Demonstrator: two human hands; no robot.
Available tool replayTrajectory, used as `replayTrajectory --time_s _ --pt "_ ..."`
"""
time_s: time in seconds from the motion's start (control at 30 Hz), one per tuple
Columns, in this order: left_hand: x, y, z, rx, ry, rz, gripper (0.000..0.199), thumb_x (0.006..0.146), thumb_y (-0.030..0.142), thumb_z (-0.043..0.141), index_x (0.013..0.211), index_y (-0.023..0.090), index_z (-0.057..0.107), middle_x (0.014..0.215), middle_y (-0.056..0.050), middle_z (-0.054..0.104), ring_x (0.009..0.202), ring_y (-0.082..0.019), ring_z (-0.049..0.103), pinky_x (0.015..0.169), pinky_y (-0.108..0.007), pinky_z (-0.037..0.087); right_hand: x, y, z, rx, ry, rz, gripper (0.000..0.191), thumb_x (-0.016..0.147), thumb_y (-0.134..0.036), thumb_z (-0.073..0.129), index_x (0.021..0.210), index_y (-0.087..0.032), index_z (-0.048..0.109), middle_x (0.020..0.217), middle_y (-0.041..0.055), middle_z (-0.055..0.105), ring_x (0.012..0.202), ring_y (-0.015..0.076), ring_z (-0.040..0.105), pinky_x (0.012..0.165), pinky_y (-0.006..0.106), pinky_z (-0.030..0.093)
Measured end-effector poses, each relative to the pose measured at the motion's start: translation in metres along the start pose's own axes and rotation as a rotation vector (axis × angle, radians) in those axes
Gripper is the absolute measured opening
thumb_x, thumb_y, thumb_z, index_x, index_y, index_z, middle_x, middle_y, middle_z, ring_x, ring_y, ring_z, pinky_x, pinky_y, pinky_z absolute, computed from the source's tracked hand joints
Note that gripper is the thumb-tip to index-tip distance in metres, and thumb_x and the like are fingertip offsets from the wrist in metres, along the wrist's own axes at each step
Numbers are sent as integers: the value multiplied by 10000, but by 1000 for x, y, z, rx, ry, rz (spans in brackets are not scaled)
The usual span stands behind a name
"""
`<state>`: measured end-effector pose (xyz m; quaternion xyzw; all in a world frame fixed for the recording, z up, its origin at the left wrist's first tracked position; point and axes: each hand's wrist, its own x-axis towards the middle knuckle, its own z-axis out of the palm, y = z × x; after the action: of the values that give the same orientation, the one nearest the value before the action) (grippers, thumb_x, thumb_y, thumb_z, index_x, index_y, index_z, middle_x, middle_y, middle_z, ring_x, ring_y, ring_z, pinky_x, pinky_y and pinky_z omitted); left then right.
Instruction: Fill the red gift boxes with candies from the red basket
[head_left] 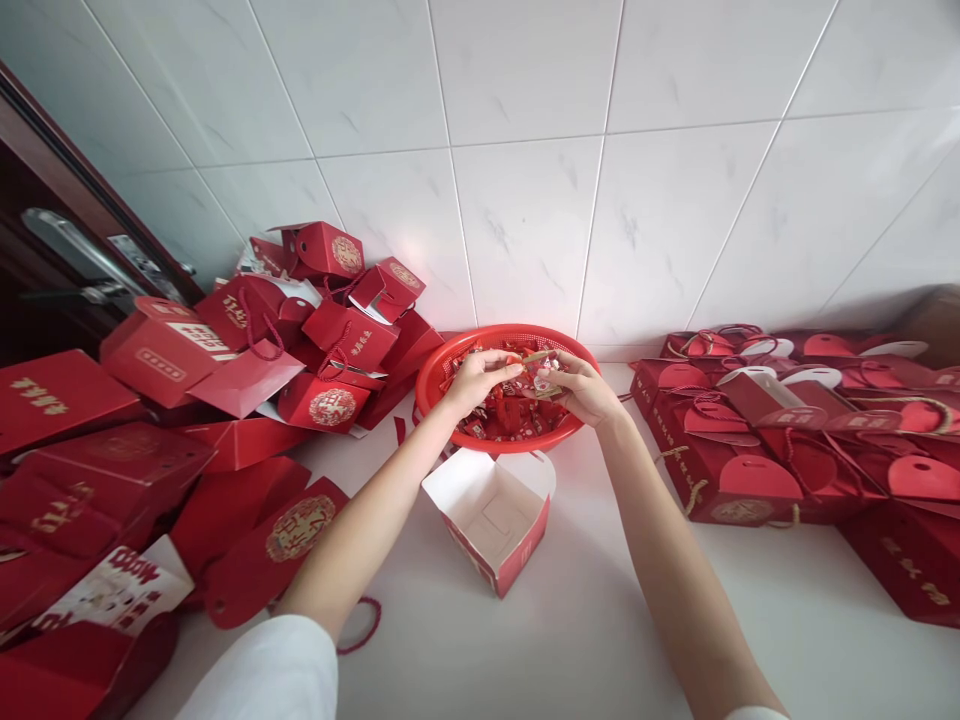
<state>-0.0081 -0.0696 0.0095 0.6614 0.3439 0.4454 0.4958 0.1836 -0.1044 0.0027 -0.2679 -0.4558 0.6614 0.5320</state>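
Both hands are over a red plastic basket [429, 400] filled with wrapped candies [517, 415]. My left hand [480, 378] is closed, thumb and fingers pinched on a red-wrapped candy. At the right side of the basket my right hand [585, 388] has its fingers closed on a candy in a clear and pink wrapper [546, 380]. In front of the basket stands an open red gift box [495, 520] with a white inside. Its lid flaps are up, and I see nothing in it.
Red gift boxes [330, 340] lie in a loose heap on the left. Closed red boxes with rope handles [735, 480] stand in rows on the right. A white tiled wall [525, 220] rises behind the table. A door handle [82, 250] is at far left.
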Motion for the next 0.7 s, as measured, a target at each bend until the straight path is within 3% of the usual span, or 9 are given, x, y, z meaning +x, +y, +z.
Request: replayTrajectory --time_s 0.17,0.27,0.4,0.57,0.7 --pt "5 -7 -2 11 163 -25 291 789 437 724 930 185 751 1059 -72 753 1049 -254 674 964 -383 509 1 1 2 -22 110 -83 329 571 -290 902 847 -237 729 755 -24 701 731 164 672 778 341 591" --pt "11 -12 -8 233 220 -69 158 814 284 666 900 180 748 1048 -81 760 1033 -252 687 956 -378 515 2 2 3 13 187 -117 295 559 -273 885 795 -242 710 766 -22 707 738 173 670 762 332 570" --pt "20 -17 -11 633 105 -110 251 723 103 672 946 183 756 1108 -94 758 1031 -257 692 953 -363 509 3 2 4 39 228 -126 272 554 -287 870 760 -240 698 771 -11 713 765 194 674 757 341 558" --pt "20 -21 -9 752 10 -155 243 602 103 758 812 226 764 897 -67 770 930 -300 697 849 -363 517 3 2 2 60 215 -125 276 570 -331 882 745 -239 689 773 -3 714 807 208 673 766 354 558" --pt "17 -23 -11 815 -27 -167 175 572 74 741 621 237 704 687 -27 710 792 -268 677 770 -334 493 5 3 0 76 218 -127 286 559 -328 898 728 -234 686 766 -11 706 779 187 661 753 341 555"
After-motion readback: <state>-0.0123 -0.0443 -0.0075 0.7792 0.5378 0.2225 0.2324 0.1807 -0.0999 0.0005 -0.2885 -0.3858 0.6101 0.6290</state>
